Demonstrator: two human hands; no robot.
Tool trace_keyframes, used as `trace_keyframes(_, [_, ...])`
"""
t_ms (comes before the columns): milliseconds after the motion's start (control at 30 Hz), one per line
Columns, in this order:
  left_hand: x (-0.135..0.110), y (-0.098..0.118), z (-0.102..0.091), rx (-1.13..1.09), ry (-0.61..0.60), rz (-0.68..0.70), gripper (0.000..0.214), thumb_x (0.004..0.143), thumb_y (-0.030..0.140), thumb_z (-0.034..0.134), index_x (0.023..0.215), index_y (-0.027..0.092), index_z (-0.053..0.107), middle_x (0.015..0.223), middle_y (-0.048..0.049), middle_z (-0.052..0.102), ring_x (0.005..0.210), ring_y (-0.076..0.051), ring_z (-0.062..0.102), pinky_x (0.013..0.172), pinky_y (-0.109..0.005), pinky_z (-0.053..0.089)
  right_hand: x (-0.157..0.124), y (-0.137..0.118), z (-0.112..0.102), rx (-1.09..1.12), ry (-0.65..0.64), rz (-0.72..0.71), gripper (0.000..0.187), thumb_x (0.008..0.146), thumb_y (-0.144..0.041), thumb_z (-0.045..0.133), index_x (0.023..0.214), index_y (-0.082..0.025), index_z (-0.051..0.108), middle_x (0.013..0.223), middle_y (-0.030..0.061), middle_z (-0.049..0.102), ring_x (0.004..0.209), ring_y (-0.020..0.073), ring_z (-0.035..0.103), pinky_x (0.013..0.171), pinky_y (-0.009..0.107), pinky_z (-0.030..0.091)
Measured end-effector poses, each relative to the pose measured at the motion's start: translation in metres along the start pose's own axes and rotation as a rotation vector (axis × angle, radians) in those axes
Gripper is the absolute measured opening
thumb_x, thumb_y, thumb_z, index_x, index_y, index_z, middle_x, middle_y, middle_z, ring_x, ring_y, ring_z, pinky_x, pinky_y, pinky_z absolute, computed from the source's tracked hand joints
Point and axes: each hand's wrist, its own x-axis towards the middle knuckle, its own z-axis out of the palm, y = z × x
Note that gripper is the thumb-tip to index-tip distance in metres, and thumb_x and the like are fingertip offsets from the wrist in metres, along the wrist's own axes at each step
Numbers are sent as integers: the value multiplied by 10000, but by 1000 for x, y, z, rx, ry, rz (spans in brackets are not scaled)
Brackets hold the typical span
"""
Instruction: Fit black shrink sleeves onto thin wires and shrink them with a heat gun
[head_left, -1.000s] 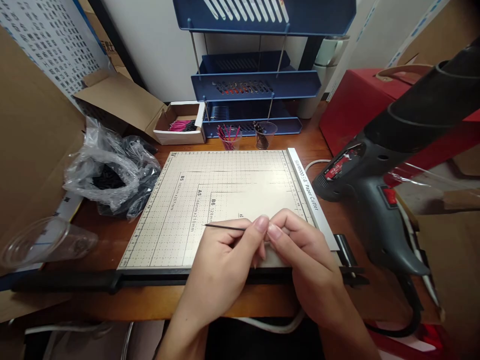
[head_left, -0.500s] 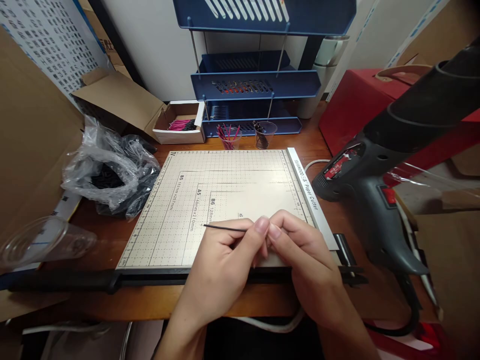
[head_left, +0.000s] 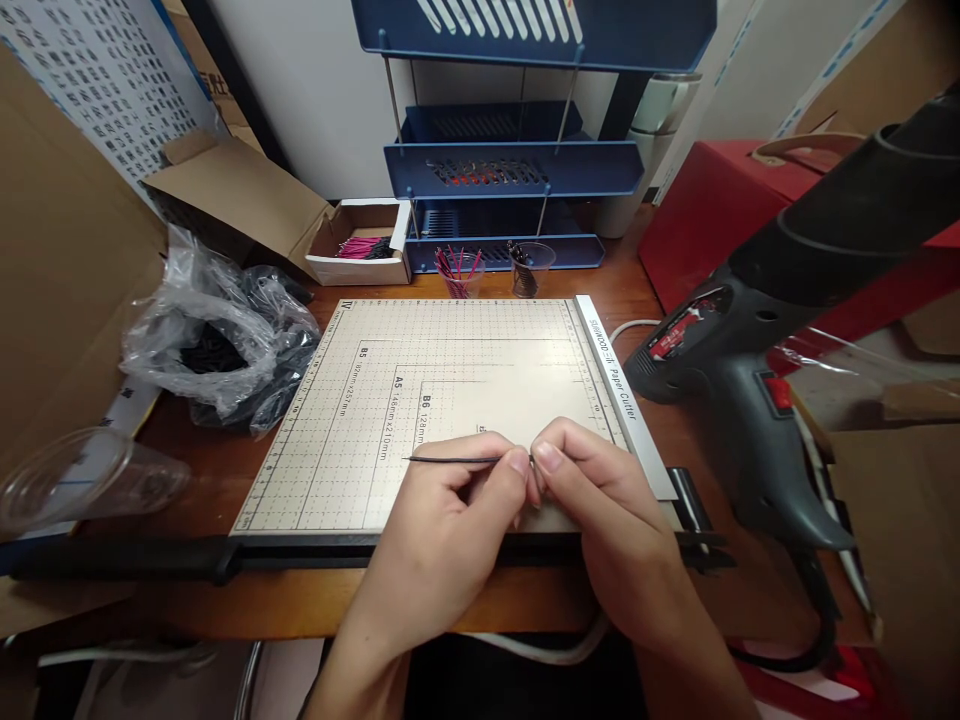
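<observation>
My left hand (head_left: 450, 530) and my right hand (head_left: 600, 520) meet fingertip to fingertip above the near right part of a beige paper cutter board (head_left: 420, 400). Both are closed in a pinch. Between them they hold a thin black wire (head_left: 450, 459) that sticks out level to the left of my left thumb. The wire's right end is hidden by my fingers. The cutter's black blade arm (head_left: 187, 558) lies along the board's front edge, just below my hands.
A black heat gun (head_left: 765, 330) stands at the right, beside a red box (head_left: 697, 220). Two small cups (head_left: 491, 270), a white box of wires (head_left: 360, 250) and blue trays (head_left: 510, 170) sit behind the board. A plastic bag (head_left: 217, 340) and a tipped clear cup (head_left: 82, 480) lie left.
My fingertips have dipped slightly and the wire has dropped a little toward the board. Nothing else has moved.
</observation>
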Motion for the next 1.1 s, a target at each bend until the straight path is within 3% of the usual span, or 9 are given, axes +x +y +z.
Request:
trace_keyframes(267, [1, 4, 1, -15, 84, -21, 370, 961, 339, 599, 622, 192, 580, 570, 26, 460, 539, -108, 397, 495, -246, 317, 0, -1, 1, -28, -3, 34, 451, 1085, -492, 550, 784, -157, 577, 734, -4, 560, 699, 87, 459, 643, 214, 368])
trace_keyframes(500, [-1, -6, -3, -137, 138, 23, 441, 1020, 352, 593, 616, 192, 520, 570, 39, 389, 541, -102, 330, 501, -270, 260, 0, -3, -1, -70, 91, 4, 456, 1075, -465, 560, 748, -162, 464, 685, -30, 324, 631, 82, 251, 561, 216, 267])
trace_keyframes(867, [-4, -16, -3, -304, 233, 46, 466, 1059, 331, 616, 622, 180, 561, 600, 30, 382, 561, -112, 319, 526, -311, 218, 0, -2, -2, -112, 76, 20, 449, 1089, -484, 533, 779, -164, 478, 714, -23, 344, 654, 88, 261, 572, 229, 257])
trace_keyframes(1100, [-4, -18, 0, -356, 304, 93, 500, 1058, 342, 630, 595, 185, 526, 582, 33, 391, 562, -115, 326, 555, -306, 271, -1, -1, -2, -163, 97, 0, 451, 1097, -474, 519, 773, -164, 470, 701, -25, 326, 640, 89, 242, 555, 238, 238])
